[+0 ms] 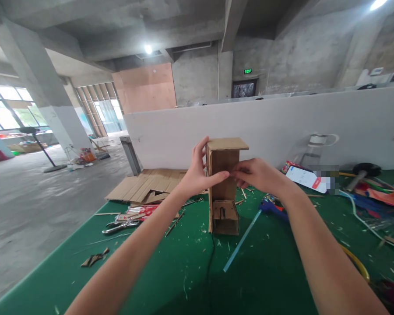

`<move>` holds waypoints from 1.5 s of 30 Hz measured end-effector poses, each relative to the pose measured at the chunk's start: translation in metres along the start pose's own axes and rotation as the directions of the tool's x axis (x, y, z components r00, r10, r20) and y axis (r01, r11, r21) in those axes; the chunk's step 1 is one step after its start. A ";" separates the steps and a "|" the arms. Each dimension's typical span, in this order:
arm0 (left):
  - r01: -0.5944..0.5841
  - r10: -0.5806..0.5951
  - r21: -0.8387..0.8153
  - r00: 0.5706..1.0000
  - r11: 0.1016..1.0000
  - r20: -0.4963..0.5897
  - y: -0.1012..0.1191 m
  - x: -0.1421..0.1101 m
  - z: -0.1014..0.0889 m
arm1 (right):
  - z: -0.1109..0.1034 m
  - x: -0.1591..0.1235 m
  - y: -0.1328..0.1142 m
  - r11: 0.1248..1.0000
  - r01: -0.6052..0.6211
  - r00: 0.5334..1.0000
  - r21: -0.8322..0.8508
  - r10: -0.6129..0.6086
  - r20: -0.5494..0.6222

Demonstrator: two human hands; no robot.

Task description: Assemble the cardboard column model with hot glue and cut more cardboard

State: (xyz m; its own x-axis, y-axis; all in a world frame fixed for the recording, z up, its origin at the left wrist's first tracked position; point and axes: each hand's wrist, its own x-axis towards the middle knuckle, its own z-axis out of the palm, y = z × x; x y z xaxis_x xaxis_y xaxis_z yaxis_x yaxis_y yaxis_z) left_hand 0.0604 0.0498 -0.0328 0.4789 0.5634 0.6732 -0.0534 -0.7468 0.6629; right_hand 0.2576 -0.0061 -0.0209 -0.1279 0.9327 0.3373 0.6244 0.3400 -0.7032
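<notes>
An upright cardboard structure (223,183) stands on the green table, with a flat top overhanging to the right. At its foot is a small cardboard box (226,217) with an open front and a dark slot-like mark on top. My left hand (203,170) grips the structure's left side, fingers behind it and thumb across the front. Close to the left thumb tip, my right hand (249,174) has its fingers pinched together at the structure's right side; what they hold, if anything, is hidden. A black cord (212,258) runs from near the base toward me.
Right of the structure lies a blue glue gun (272,208) with a pale blue glue stick (243,240). Behind it are a phone (307,179) and a lidded cup (317,140). On the left lie cardboard sheets (147,183), pliers (121,226) and scraps. A white partition (265,127) borders the back.
</notes>
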 end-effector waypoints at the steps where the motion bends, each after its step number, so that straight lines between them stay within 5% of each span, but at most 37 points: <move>1: 0.021 -0.021 -0.030 1.000 0.999 -0.009 -0.004 -0.005 0.005 | 0.000 0.000 0.000 1.000 -0.008 1.000 -0.009 0.008 0.001; 8: 0.136 -0.146 -0.154 0.988 0.979 -0.057 -0.024 -0.019 0.027 | -0.003 0.000 0.003 0.998 -0.051 0.999 -0.039 0.051 0.013; 13: 0.186 -0.189 -0.057 0.981 0.981 -0.045 -0.023 -0.022 0.033 | -0.002 -0.001 0.006 0.996 -0.079 0.997 -0.036 0.079 0.009; 27: 0.208 -0.207 -0.005 0.974 0.978 -0.087 -0.023 -0.025 0.026 | 0.007 0.002 0.011 0.997 -0.063 0.996 -0.044 0.066 0.065; 35: 0.248 -0.250 -0.060 0.968 0.967 -0.016 -0.049 -0.028 0.023 | 0.010 0.001 0.009 0.989 -0.071 0.988 -0.127 0.087 0.124; 41: 0.410 -0.489 -0.401 0.865 0.819 -0.114 -0.051 -0.023 0.018 | 0.020 0.004 0.016 0.977 -0.035 0.986 -0.208 0.068 0.152; 45: 0.577 -0.642 -0.500 0.765 0.645 0.055 -0.036 -0.015 -0.001 | 0.031 0.006 0.016 0.990 -0.035 0.978 -0.135 0.062 0.198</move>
State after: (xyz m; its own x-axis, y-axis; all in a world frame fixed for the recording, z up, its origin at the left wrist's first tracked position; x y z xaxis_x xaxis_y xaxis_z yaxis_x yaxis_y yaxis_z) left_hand 0.0545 0.0682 -0.0663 0.4491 0.8906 0.0717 -0.1963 0.0201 0.9803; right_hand 0.2428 0.0083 -0.0498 -0.2388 0.9573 0.1629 0.7271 0.2875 -0.6234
